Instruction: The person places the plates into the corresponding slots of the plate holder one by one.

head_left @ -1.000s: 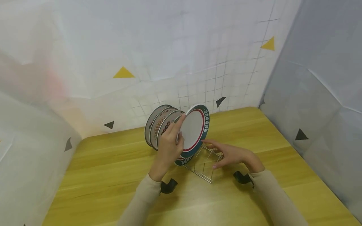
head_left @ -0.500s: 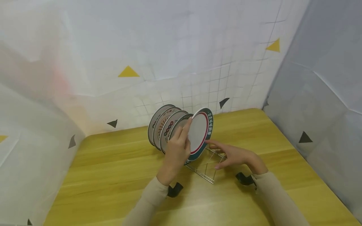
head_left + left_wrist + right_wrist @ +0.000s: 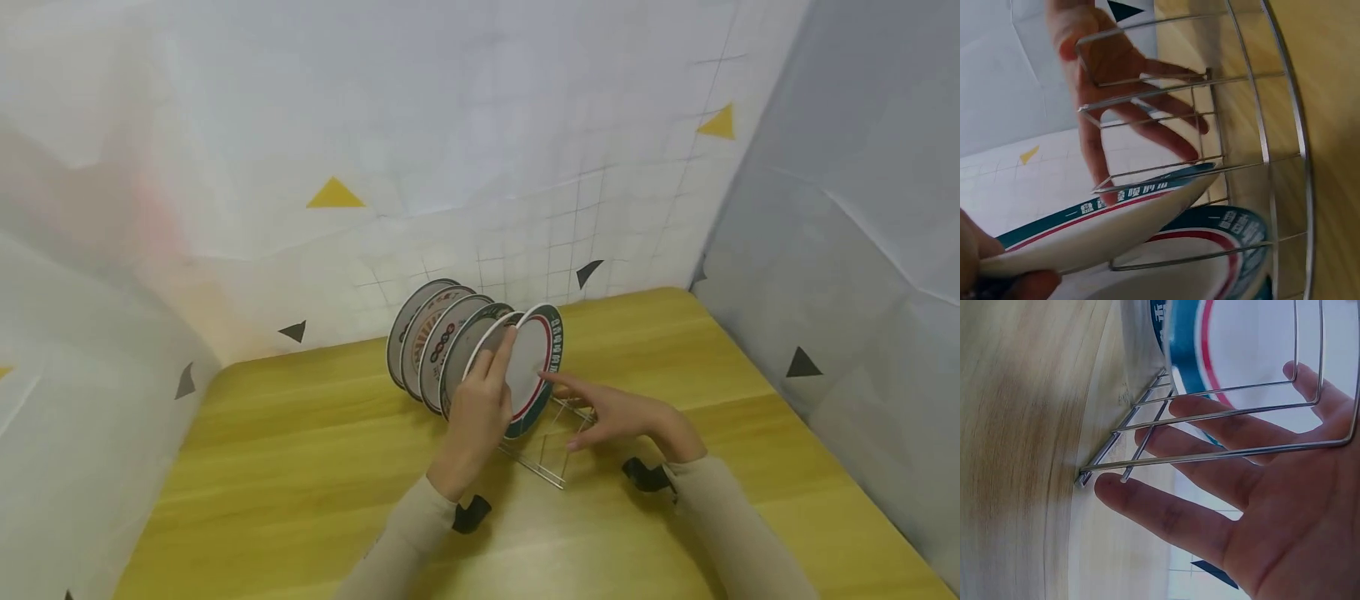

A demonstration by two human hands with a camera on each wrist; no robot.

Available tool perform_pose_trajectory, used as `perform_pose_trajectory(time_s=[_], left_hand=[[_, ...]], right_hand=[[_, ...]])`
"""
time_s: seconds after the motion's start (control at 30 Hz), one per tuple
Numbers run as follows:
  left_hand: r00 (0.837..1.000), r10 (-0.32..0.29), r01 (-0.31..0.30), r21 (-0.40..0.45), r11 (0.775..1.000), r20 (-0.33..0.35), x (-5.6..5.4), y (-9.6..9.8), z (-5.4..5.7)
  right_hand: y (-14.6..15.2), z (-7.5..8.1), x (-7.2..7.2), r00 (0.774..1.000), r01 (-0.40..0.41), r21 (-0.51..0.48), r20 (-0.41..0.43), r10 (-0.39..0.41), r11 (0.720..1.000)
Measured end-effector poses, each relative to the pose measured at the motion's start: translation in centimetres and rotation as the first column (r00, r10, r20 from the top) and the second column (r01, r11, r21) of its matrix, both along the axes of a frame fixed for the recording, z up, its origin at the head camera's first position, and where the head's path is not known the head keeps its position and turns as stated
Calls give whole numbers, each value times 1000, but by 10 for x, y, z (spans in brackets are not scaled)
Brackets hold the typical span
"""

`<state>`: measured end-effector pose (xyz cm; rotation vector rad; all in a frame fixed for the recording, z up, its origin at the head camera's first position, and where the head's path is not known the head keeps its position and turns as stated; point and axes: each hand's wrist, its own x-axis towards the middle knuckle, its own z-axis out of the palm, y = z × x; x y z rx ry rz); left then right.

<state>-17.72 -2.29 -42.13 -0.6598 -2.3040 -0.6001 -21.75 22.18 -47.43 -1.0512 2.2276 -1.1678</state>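
My left hand [image 3: 480,408] pinches the left rim of a white plate [image 3: 529,354] with a teal edge, red ring and white lettering. In the left wrist view this plate [image 3: 1110,240] stands tilted, its lower edge in among the wires of the metal dish rack [image 3: 1300,153]. Another teal-rimmed plate [image 3: 1235,231] stands just behind it. My right hand [image 3: 622,414] is spread at the rack's right end, with a fingertip right at the held plate's face. The right wrist view has its extended fingers [image 3: 1185,450] behind the rack's wires [image 3: 1229,453].
Several plates [image 3: 438,346] with dark rims stand in a row in the rack, to the left of the held one. Beneath is a wooden table [image 3: 300,475], with white sheeting [image 3: 450,125] behind it. A black fitting [image 3: 471,514] sits at my left wrist, another [image 3: 643,473] at my right.
The held plate has come down lower toward the rack, and my left hand has moved right and down with it. My right hand has hardly moved.
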Motion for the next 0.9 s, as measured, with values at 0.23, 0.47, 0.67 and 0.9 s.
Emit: perform_pose_trajectory(time_s=[0.23,0.47,0.67,0.9], left_hand=[[998,53,-54,-13,998,-19,3,-1,-7],[992,114,-116,-41,992,-48,12,-4,-19],[992,111,-112,-14,994,-56,18,-8,-29],[993,85,-84,22,996,-76,19,-13,-34]], right_hand=[[0,6,-4,1000,-9,14,-11,9,1000],[3,4,-3,999,15,56,28,-17,998],[5,1,-3,999,24,58,47,-27,998],[2,1,-1,998,22,62,56,-26,998]])
